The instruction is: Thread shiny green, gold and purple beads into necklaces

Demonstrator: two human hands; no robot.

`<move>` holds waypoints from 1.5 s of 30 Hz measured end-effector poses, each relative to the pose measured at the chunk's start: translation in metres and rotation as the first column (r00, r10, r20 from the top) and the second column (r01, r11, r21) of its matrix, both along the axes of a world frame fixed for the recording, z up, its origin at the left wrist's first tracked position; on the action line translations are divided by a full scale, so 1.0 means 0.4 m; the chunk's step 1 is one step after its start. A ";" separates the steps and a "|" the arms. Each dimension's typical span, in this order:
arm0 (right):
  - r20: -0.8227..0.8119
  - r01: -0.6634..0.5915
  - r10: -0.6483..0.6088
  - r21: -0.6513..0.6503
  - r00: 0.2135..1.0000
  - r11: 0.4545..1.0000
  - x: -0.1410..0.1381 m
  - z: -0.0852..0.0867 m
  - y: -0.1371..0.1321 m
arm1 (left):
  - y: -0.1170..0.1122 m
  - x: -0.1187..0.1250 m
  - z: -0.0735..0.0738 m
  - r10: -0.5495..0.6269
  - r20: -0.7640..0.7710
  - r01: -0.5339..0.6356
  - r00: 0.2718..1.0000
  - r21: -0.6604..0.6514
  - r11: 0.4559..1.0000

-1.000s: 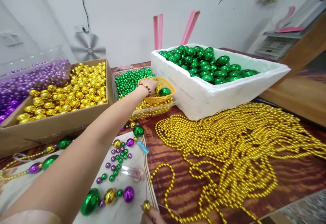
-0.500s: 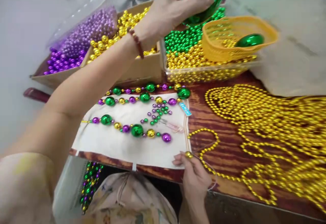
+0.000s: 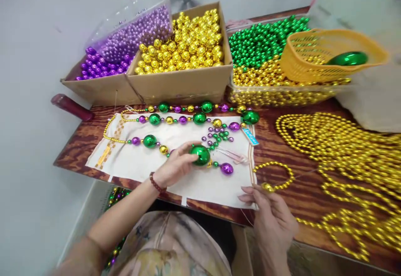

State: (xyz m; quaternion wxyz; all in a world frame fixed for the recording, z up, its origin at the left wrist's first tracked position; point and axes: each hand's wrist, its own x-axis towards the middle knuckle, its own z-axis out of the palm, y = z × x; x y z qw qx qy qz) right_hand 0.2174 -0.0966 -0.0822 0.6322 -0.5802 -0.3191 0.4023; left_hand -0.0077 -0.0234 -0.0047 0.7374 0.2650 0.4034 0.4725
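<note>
My left hand (image 3: 177,165), with a dark red bead bracelet at the wrist, has its fingers closed round a large green bead (image 3: 200,155) above the white cloth (image 3: 131,171). It partly covers a strand of mixed beads, whose end purple bead (image 3: 227,168) shows to its right. By the cloth's right edge, my right hand (image 3: 272,213) is closed in a pinch at a gold bead (image 3: 267,187). A thin thread (image 3: 247,217) hangs near these fingers. A loop of small gold beads (image 3: 290,171) lies just beyond them.
Behind the cloth stand a cardboard box (image 3: 181,85) of purple and gold beads and a clear tub (image 3: 260,90) of green and gold beads. An orange basket (image 3: 294,65) rests on the tub. Gold bead strands (image 3: 344,163) cover the right side; small loose beads (image 3: 219,136) dot the cloth.
My left hand has come down from above the tub to the cloth with the large green bead. My right hand keeps its pinch at the gold bead. The view has shifted.
</note>
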 end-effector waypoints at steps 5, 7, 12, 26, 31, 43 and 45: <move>0.107 -0.063 0.063 -0.004 0.992 0.998 0.019 -0.001 -0.008 | -0.005 0.090 -0.008 -0.058 0.055 0.058 0.997 0.005 0.998; 0.173 -0.148 0.142 0.018 0.975 0.989 0.022 -0.003 -0.015 | 0.016 0.104 -0.004 -0.072 0.011 0.072 0.997 0.021 0.997; 0.154 -0.228 0.226 -0.008 0.962 0.974 0.009 -0.009 -0.033 | 0.045 0.128 -0.013 -0.094 -0.118 0.103 0.989 0.067 0.992; 0.146 -0.322 0.317 0.009 0.937 0.947 -0.005 -0.028 -0.038 | 0.057 0.157 0.013 -0.204 0.034 0.204 0.978 0.020 0.979; 0.066 -0.315 0.321 -0.086 0.945 0.945 -0.007 -0.032 -0.043 | 0.046 0.178 0.003 -0.207 0.055 0.208 0.977 -0.005 0.978; 0.013 -0.151 0.153 -0.102 0.988 0.983 0.026 0.016 -0.073 | 0.114 0.150 0.009 -0.071 0.208 0.096 0.976 -0.115 0.989; 0.052 -0.177 0.183 -0.090 0.982 0.980 0.025 0.018 -0.076 | 0.128 0.140 0.013 -0.046 0.232 0.086 0.972 -0.163 0.983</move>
